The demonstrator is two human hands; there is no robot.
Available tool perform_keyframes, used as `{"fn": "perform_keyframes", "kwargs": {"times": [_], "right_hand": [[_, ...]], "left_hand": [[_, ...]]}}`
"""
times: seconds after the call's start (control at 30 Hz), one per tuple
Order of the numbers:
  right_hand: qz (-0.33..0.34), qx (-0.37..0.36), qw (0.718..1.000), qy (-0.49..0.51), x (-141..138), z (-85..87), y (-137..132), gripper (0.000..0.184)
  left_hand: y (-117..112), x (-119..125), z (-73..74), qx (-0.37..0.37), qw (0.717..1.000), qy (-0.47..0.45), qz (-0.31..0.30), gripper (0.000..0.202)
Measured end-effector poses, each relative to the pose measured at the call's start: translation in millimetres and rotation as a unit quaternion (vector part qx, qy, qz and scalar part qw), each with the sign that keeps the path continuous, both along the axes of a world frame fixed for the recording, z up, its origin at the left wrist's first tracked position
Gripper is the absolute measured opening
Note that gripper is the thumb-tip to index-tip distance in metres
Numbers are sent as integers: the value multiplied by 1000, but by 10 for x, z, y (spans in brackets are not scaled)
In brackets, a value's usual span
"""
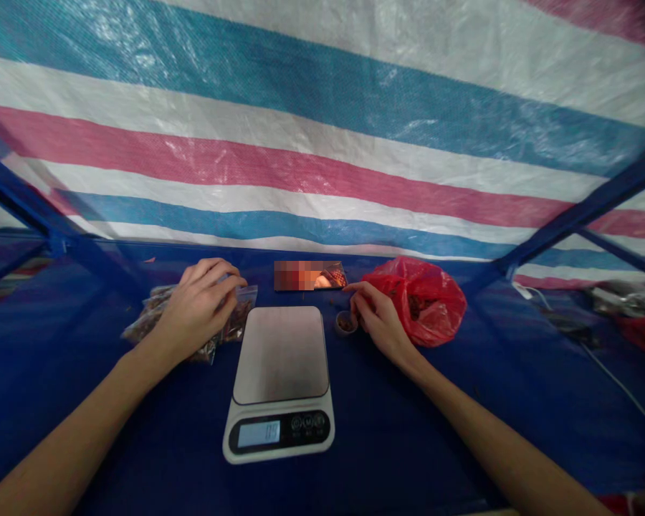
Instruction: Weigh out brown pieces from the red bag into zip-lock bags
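- Left hand (201,309) grips a clear bag (240,320), left of middle.
- Right hand (380,320) is loose and open, just beside a small cup (346,324) and a red bag (416,301).
- A scale (280,383) sits between the hands.

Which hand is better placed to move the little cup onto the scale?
Right, probably: the right hand is beside the small cup, while the left hand rests on the zip bags across the scale.

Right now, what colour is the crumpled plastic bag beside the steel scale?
The crumpled plastic bag is translucent red, best in the head view.

clear bag of brown pieces (235,321), small cup (346,324)
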State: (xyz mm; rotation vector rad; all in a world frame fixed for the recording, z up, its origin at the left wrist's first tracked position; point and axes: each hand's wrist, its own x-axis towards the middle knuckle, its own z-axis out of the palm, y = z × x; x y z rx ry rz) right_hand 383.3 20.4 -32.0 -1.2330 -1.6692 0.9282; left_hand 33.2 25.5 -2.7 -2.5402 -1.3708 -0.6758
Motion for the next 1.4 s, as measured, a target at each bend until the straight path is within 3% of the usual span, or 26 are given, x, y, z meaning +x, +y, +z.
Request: {"fn": "perform_keyframes", "kwargs": {"times": [0.13,0.33,0.53,0.73,0.87,1.03,1.13,1.23,1.3,1.4], "right_hand": [[35,105,988,-108,-5,-30,65,32],[70,138,970,-188,25,-95,114,23],[42,158,972,-170,68,-12,100,12],[-28,167,984,-49,88,198,-86,8],[20,138,988,-59,98,278,-189,8],[106,171,974,-103,69,342,-219,12],[52,231,966,-107,168,440,-207,16],[-90,297,941,-136,453,542,-117,20],[-156,288,923,-199,700,553,5,21],[-109,220,916,-317,994,453,207,19]], "left_hand": [[10,4,-15,0,1000,1,-2,30],[24,-9,-17,-4,1000,-4,5,31],[20,-8,-6,-2,1000,-12,5,31],[11,1,-12,-3,1000,-15,3,31],[3,14,-12,-8,1000,-17,7,31],[-2,21,4,-12,1000,-22,5,30],[-3,26,0,-15,1000,-26,5,30],[-6,42,-19,-18,1000,-25,3,30],[-7,55,-33,-18,1000,-20,1,30],[-10,72,-40,-18,1000,-19,0,30]]}}
